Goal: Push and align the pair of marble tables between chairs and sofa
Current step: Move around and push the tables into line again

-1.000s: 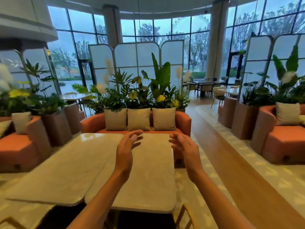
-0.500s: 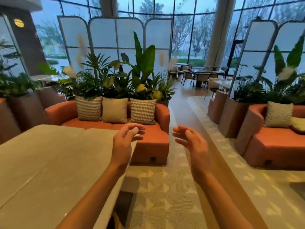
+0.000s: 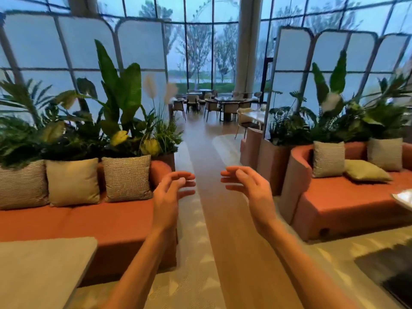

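Head view: both hands' fingers loosely curled, holding nothing; smooth marble table point(image 3: 40, 273) corner beside sofa point(image 3: 107, 224).

A pale beige marble table point(image 3: 42, 270) is seen at lower left; the sofa point(image 3: 93, 221) is upholstered in terracotta orange; a plain tan cushion point(image 3: 72, 182) is flanked by a brown-and-cream houndstooth cushion point(image 3: 127, 178); the carpet point(image 3: 191, 284) is patterned with pale triangles on beige.
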Demonstrator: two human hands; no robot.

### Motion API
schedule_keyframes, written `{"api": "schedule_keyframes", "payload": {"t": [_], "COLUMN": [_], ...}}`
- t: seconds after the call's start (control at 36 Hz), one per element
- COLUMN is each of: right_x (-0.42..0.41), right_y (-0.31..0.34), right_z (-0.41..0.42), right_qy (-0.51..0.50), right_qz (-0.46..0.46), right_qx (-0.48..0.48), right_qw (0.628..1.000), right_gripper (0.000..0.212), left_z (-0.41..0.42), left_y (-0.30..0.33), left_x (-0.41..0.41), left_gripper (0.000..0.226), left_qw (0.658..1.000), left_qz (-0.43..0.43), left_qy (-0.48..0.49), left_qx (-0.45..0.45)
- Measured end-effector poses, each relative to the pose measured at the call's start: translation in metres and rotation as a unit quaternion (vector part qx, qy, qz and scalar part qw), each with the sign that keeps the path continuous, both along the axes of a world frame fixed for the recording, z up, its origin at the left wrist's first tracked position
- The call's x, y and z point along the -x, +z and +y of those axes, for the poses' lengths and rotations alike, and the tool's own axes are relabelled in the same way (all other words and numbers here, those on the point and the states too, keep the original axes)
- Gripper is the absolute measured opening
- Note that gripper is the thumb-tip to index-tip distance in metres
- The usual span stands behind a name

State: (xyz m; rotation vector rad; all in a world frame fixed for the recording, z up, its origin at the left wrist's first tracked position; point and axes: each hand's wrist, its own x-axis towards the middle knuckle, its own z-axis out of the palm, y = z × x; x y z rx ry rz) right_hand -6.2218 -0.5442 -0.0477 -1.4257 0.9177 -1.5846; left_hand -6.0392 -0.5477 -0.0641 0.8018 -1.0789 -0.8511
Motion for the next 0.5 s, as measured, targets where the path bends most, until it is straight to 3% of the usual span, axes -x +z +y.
{"api": "schedule_keyframes", "payload": {"t": [0.28, 0.5], "right_x": [0.086, 0.111], "right_y": [-0.021, -0.003], "right_z": [-0.257, -0.489], "right_qy": [0.024, 0.087], "right_qz": [-0.021, -0.029], "right_qx": [0.014, -0.002], "right_qw": [0.999, 0.996], "right_gripper": [0.029, 0.026], "left_z": [-0.241, -0.44], "left_y": [-0.002, 0.005], "left_x": [0.081, 0.106], "left_gripper": [0.02, 0.018], "left_qw": [0.999, 0.996], "left_qz": [-0.036, -0.026], "left_qy": [0.012, 0.08], "left_qx": [0.011, -0.003]}}
